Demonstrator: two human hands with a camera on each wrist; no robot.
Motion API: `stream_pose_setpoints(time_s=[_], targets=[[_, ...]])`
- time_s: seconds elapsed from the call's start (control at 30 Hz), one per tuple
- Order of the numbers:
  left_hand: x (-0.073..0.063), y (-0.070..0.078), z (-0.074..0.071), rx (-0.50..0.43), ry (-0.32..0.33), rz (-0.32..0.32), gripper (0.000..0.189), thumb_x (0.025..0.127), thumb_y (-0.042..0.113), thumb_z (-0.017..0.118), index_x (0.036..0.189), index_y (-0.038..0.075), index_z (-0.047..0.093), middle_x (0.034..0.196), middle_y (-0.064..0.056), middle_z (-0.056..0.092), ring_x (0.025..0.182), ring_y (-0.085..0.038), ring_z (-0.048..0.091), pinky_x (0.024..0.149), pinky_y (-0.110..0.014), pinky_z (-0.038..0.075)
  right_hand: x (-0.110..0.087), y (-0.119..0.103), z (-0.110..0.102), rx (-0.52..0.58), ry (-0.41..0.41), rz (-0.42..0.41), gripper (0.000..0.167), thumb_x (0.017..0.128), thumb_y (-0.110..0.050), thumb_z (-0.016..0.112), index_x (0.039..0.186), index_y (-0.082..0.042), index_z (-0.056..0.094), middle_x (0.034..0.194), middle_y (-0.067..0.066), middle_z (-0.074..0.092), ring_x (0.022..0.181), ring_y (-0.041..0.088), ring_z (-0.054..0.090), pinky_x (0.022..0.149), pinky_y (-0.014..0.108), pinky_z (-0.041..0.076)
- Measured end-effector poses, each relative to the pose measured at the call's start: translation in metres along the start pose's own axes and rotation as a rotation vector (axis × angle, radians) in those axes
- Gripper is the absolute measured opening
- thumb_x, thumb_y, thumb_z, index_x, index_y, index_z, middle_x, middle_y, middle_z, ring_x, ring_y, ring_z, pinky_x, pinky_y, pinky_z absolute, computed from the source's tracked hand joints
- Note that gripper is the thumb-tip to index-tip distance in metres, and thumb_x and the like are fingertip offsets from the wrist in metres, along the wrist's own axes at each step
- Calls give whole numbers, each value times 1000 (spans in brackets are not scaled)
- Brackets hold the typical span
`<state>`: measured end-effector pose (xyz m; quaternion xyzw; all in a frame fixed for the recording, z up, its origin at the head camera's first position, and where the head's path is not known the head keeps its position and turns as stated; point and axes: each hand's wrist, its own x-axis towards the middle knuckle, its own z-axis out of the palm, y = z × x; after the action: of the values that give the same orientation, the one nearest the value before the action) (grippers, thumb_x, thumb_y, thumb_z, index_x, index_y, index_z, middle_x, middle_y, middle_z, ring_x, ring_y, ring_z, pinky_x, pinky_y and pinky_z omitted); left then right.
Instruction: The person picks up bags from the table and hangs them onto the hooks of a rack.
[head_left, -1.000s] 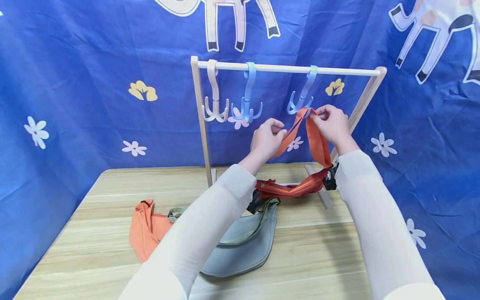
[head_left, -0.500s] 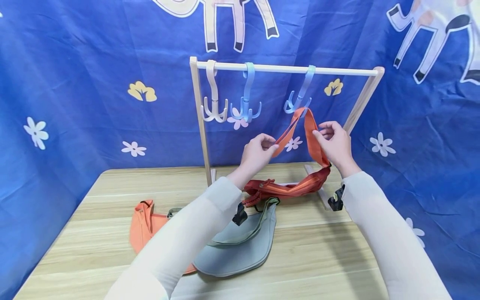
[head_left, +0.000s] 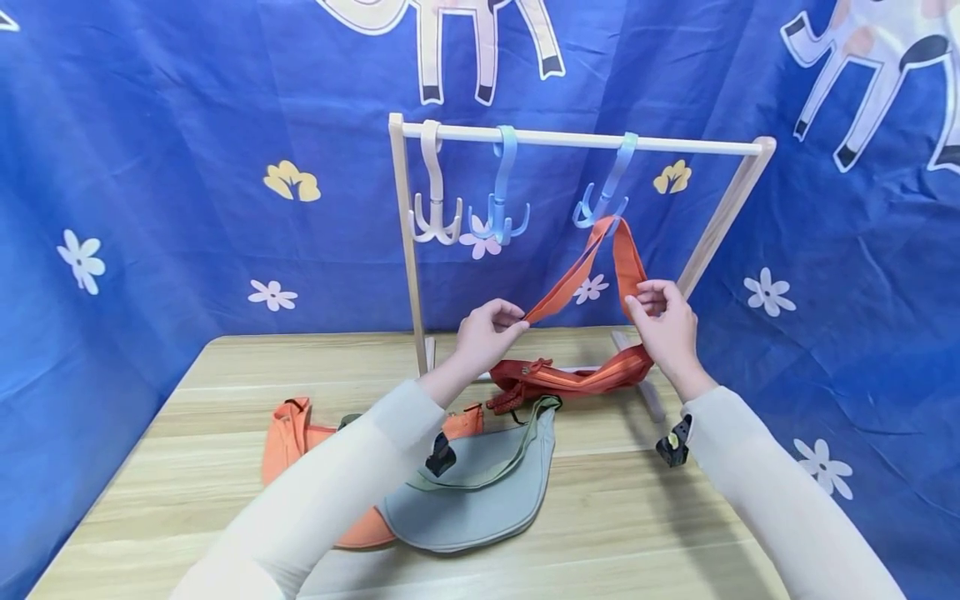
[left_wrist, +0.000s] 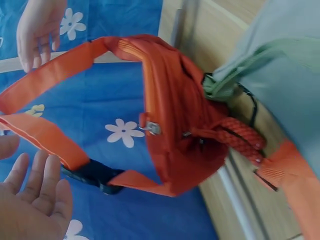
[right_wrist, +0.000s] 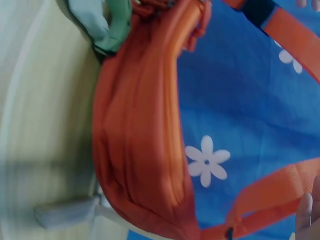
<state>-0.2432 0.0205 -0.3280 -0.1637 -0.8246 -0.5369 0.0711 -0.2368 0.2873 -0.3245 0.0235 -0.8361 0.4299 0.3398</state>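
A red-orange waist bag (head_left: 577, 379) hangs by its orange strap (head_left: 566, 292), looped over the right-hand blue hook (head_left: 606, 192). In the head view my left hand (head_left: 487, 337) is beside the strap's left side; the left wrist view shows its fingers (left_wrist: 37, 182) fairly straight, close to the black buckle (left_wrist: 95, 175). My right hand (head_left: 663, 325) touches the strap's right side with thumb and fingertips. In the right wrist view a finger (right_wrist: 303, 215) lies against that strap. The bag's zipped body sags low, and its underside meets green webbing (left_wrist: 220, 85).
On the wooden table (head_left: 600, 533) lie a grey-green bag (head_left: 468, 517) and an orange bag (head_left: 288, 437), partly under my left arm. A white hook (head_left: 435, 217) and another blue hook (head_left: 500, 217) hang from the rack's white bar (head_left: 562, 138). Blue printed cloth stands behind.
Both hands have come down from the hook along the strap, the left one also moving left. The strap's left side now slants farther outward. The loop stays over the hook.
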Motion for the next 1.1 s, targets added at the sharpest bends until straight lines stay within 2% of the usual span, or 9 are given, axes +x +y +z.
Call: stream_pose_setpoints(time_s=[0.27, 0.37, 0.5, 0.6, 0.77, 0.83, 1.1], targets=[[-23, -25, -11, -56, -61, -47, 14, 89, 11, 68, 100, 2, 65, 89, -7, 67, 81, -21, 63, 74, -33, 50, -26, 8, 12, 138, -39, 29, 24, 87, -10, 70, 107, 0, 61, 92, 12, 65, 75, 1, 57, 67, 13, 44], [-33, -35, -15, -49, -80, -59, 16, 89, 10, 68, 101, 1, 64, 89, -6, 67, 82, -21, 63, 74, -32, 51, -37, 12, 18, 194, -61, 45, 24, 87, -9, 69, 107, 1, 60, 92, 13, 64, 76, 3, 58, 67, 13, 46], [-46, -49, -21, -25, -97, -53, 18, 88, 9, 68, 101, -2, 64, 88, -6, 67, 81, -20, 63, 75, -32, 51, -52, 16, 27, 197, -94, 65, 23, 87, -7, 69, 107, 0, 60, 93, 14, 64, 77, 4, 58, 68, 15, 45], [-56, -61, -25, -13, -100, -40, 17, 87, 6, 69, 100, -3, 64, 87, -7, 67, 80, -20, 63, 75, -32, 51, -63, 14, 32, 212, -136, 81, 23, 86, -4, 69, 106, 2, 60, 94, 17, 64, 77, 6, 58, 69, 15, 44], [-73, -76, -31, -19, -119, -38, 13, 86, 3, 68, 96, -4, 64, 85, -7, 67, 78, -21, 63, 74, -32, 51, -82, -5, 36, 262, -223, 98, 23, 86, 2, 66, 107, 8, 57, 97, 25, 63, 79, 12, 58, 69, 15, 44], [-79, -81, -34, -10, -131, -51, 12, 87, 4, 68, 96, -3, 64, 84, -6, 66, 77, -19, 63, 74, -31, 51, -90, -12, 38, 270, -253, 104, 23, 87, 3, 65, 107, 8, 56, 98, 27, 62, 81, 13, 59, 69, 14, 45], [-103, -91, -44, 8, -167, -79, 13, 89, 3, 65, 98, -5, 63, 84, -5, 65, 76, -19, 61, 71, -29, 49, -114, -7, 54, 348, -357, 118, 29, 86, 3, 66, 111, 13, 54, 101, 29, 61, 83, 16, 61, 71, 18, 48]])
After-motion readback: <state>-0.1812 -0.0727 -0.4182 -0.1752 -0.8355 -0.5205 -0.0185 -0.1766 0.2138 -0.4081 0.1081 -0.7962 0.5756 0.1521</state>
